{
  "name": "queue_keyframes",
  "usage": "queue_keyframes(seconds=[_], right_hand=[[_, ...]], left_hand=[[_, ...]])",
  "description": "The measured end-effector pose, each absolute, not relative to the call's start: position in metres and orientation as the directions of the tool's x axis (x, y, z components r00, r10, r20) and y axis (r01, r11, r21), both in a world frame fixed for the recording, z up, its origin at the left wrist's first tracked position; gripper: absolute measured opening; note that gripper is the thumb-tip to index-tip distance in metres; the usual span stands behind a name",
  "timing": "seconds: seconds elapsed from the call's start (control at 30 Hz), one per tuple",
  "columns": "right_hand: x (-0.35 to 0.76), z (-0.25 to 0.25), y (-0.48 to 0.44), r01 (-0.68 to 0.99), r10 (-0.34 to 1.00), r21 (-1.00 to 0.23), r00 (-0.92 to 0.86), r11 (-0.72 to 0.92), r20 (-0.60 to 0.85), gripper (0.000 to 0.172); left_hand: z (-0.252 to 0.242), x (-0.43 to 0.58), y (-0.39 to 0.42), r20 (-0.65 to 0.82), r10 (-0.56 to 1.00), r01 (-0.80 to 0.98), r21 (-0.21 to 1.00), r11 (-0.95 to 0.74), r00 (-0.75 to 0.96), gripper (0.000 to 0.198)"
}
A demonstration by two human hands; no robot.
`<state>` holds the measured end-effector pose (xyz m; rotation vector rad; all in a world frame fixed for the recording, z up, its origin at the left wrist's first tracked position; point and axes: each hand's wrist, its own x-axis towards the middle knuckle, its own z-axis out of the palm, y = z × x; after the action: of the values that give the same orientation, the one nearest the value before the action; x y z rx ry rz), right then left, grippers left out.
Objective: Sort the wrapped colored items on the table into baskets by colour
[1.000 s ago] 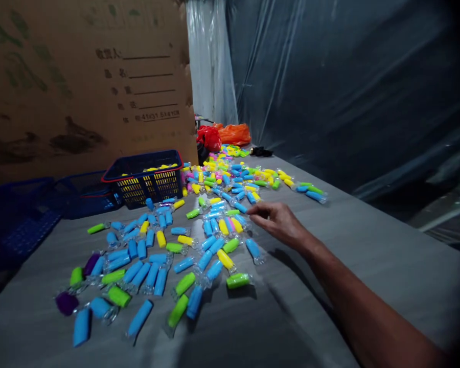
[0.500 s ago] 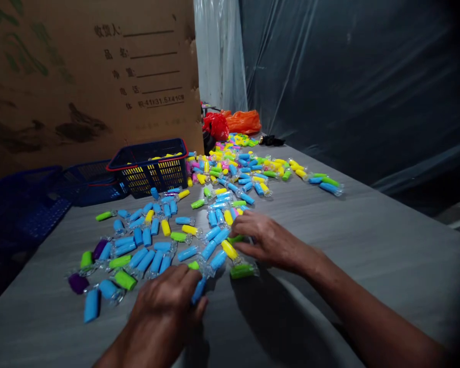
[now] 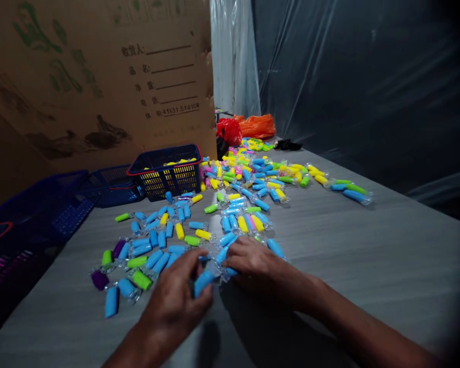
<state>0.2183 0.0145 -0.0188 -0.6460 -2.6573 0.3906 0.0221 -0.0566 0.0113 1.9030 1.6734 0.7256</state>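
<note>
My left hand (image 3: 180, 289) is closed, with a blue cylinder in clear plastic wrap (image 3: 204, 282) between its thumb and fingers. Close on its right, my right hand (image 3: 253, 263) has its fingers curled down over more blue wrapped cylinders (image 3: 221, 254), and one pokes out beneath its fingertips. Those fingertips partly hide what they grip. Beyond the hands lies a row of blue, yellow and pink wrapped cylinders (image 3: 242, 223). Left of my left hand spread many more, mostly blue, with some green (image 3: 141, 279) and purple ones (image 3: 99, 279).
A blue basket with a red rim (image 3: 164, 179) holds yellow pieces. Darker blue baskets (image 3: 34, 209) stand at the left, before a large cardboard box (image 3: 168, 30). A dense heap of cylinders, a red bag (image 3: 229, 131) and an orange bag (image 3: 257, 126) lie farther back.
My right hand has drawn back toward my left hand, onto the blue cylinders. The green and yellow ones beside it are no longer visible there. The whole view has shifted, scenery moving right.
</note>
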Motion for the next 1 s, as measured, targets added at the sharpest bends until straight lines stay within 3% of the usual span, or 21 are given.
queue_keyframes(seconds=[0.1, 0.17, 0.23, 0.37, 0.53, 0.87, 0.93, 1.0], right_hand=[[0.228, -0.007, 0.02, 0.343, 0.591, -0.536, -0.699, 0.771, 0.403, 0.015], [0.233, -0.001, 0.025, 0.378, 0.703, -0.635, -0.591, 0.674, 0.395, 0.015], [0.234, 0.004, 0.031, 0.43, 0.754, -0.652, -0.549, 0.625, 0.361, 0.019], [0.221, 0.007, 0.045, 0.535, 0.703, -0.497, -0.666, 0.683, 0.248, 0.035], [0.2, 0.016, 0.055, 0.621, 0.636, -0.205, -0.771, 0.756, 0.012, 0.021], [0.196, 0.007, 0.055, 0.62, 0.626, -0.169, -0.78, 0.766, -0.023, 0.028], [0.195, 0.003, 0.057, 0.631, 0.637, -0.153, -0.771, 0.76, -0.016, 0.027], [0.196, 0.001, 0.059, 0.637, 0.642, -0.144, -0.767, 0.757, -0.017, 0.023]], left_hand=[[0.034, 0.004, -0.042, -0.028, 1.0, 0.509, 0.86, 0.025, -0.002, 0.037], [0.039, -0.006, -0.031, -0.023, 0.999, 0.552, 0.834, -0.006, 0.045, 0.026], [0.034, -0.011, -0.021, 0.013, 0.992, 0.703, 0.704, -0.099, 0.127, 0.02], [0.018, 0.001, -0.011, -0.05, 0.972, 0.9, 0.391, -0.194, 0.232, 0.025], [0.017, 0.022, -0.006, -0.148, 0.968, 0.973, 0.14, -0.182, 0.202, 0.027], [0.007, 0.024, -0.006, -0.134, 0.969, 0.975, 0.103, -0.195, 0.208, 0.026], [0.008, 0.022, -0.004, -0.084, 0.98, 0.974, 0.157, -0.164, 0.178, 0.026], [0.011, 0.022, -0.001, -0.037, 0.983, 0.944, 0.288, -0.162, 0.18, 0.023]])
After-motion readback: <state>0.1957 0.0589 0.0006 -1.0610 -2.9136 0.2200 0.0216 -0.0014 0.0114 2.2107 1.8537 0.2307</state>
